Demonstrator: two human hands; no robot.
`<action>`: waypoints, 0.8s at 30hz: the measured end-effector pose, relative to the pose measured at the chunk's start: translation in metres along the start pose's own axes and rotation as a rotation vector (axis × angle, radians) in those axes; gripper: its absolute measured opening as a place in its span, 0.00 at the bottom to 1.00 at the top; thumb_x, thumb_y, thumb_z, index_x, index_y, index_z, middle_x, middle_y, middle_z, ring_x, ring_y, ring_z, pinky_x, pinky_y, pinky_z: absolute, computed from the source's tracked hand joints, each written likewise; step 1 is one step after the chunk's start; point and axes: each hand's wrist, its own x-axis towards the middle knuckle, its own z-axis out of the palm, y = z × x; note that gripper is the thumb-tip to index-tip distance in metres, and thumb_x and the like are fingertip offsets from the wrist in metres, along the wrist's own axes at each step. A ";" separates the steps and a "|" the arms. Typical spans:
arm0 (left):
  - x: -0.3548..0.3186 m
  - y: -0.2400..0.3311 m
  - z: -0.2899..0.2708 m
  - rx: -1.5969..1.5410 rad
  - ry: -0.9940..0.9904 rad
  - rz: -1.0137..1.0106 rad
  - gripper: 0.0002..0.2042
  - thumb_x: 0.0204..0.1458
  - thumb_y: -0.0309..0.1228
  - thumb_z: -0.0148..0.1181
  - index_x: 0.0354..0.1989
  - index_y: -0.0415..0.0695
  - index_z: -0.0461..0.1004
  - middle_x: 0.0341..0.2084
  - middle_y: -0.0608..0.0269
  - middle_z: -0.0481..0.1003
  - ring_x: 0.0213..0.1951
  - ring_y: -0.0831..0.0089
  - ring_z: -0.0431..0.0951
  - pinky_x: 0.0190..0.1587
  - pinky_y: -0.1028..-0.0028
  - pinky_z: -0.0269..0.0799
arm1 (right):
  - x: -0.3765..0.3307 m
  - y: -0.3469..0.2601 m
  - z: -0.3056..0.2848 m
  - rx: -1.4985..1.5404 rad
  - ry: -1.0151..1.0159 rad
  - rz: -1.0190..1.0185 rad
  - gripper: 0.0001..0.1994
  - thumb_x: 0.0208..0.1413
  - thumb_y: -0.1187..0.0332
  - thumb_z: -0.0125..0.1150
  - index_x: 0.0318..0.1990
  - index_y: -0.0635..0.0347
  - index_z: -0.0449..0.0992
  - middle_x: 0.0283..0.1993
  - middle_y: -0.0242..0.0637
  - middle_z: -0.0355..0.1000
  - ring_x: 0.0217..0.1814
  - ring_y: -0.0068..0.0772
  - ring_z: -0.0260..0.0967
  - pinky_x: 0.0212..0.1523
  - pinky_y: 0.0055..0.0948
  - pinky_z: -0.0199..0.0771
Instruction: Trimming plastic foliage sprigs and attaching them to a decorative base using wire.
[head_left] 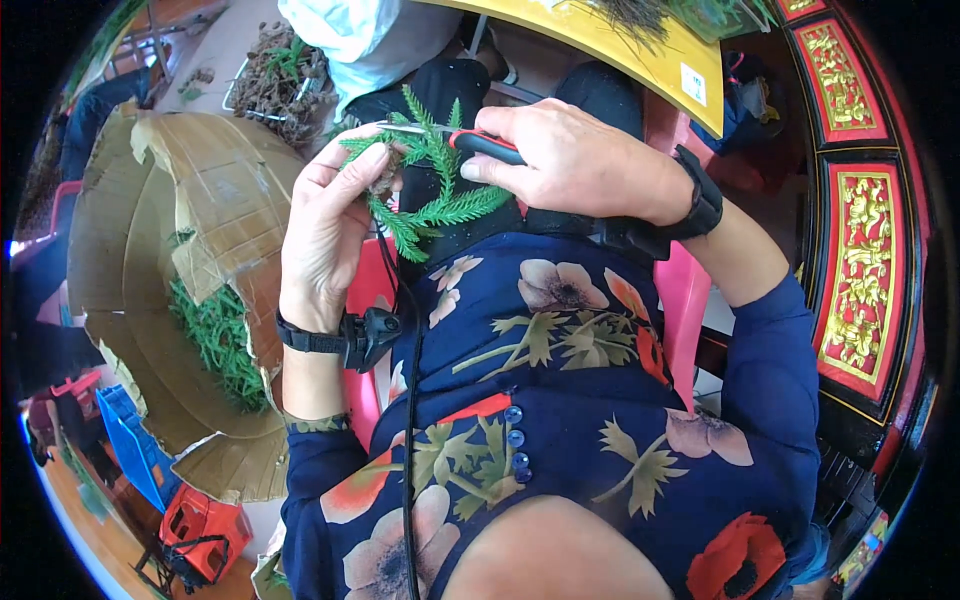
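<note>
My left hand [325, 220] pinches a green feathery plant sprig [462, 207] by its base, where a brown lump [384, 182] shows between thumb and fingers. Several needle-leaved shoots fan out from there over my lap. In my right hand [595, 162] is a pair of scissors [488, 147] with red and black handles. Its metal blades reach left among the shoots, close to my left fingertips. Leaves partly cover the blades, so whether they touch a stem cannot be made out.
At my left stands a torn cardboard box [235, 185] with green sprigs [215, 335] inside. Beyond it are a tray of brown clumps [275, 90] and a white plastic bag [345, 40]. A yellow table [590, 45] lies ahead; carved red-gold panels [860, 270] stand at right.
</note>
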 end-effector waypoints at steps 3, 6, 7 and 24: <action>0.001 0.001 0.000 -0.020 -0.016 -0.006 0.12 0.50 0.22 0.60 0.44 0.37 0.72 0.35 0.60 0.77 0.32 0.78 0.75 0.39 0.79 0.70 | 0.002 0.000 -0.002 -0.034 0.038 -0.018 0.16 0.56 0.58 0.54 0.35 0.66 0.69 0.23 0.50 0.69 0.28 0.51 0.71 0.30 0.40 0.67; 0.000 -0.002 0.006 0.111 0.073 0.065 0.12 0.48 0.21 0.62 0.42 0.37 0.73 0.35 0.62 0.76 0.31 0.80 0.74 0.38 0.81 0.70 | 0.002 -0.002 -0.001 -0.071 0.067 -0.018 0.17 0.56 0.57 0.54 0.35 0.67 0.70 0.24 0.51 0.69 0.28 0.52 0.71 0.29 0.40 0.68; -0.001 -0.003 0.008 0.111 0.072 0.065 0.12 0.48 0.21 0.62 0.42 0.37 0.73 0.35 0.62 0.76 0.31 0.80 0.74 0.38 0.81 0.70 | 0.002 -0.004 0.000 -0.090 0.078 -0.009 0.17 0.56 0.57 0.54 0.35 0.67 0.70 0.24 0.51 0.69 0.29 0.52 0.71 0.30 0.40 0.68; -0.004 -0.007 0.017 0.485 0.145 0.288 0.10 0.50 0.23 0.62 0.41 0.38 0.73 0.32 0.65 0.76 0.33 0.83 0.74 0.37 0.83 0.69 | 0.006 0.001 0.012 -0.124 0.197 0.019 0.15 0.56 0.59 0.55 0.32 0.66 0.70 0.24 0.53 0.70 0.30 0.55 0.71 0.31 0.42 0.69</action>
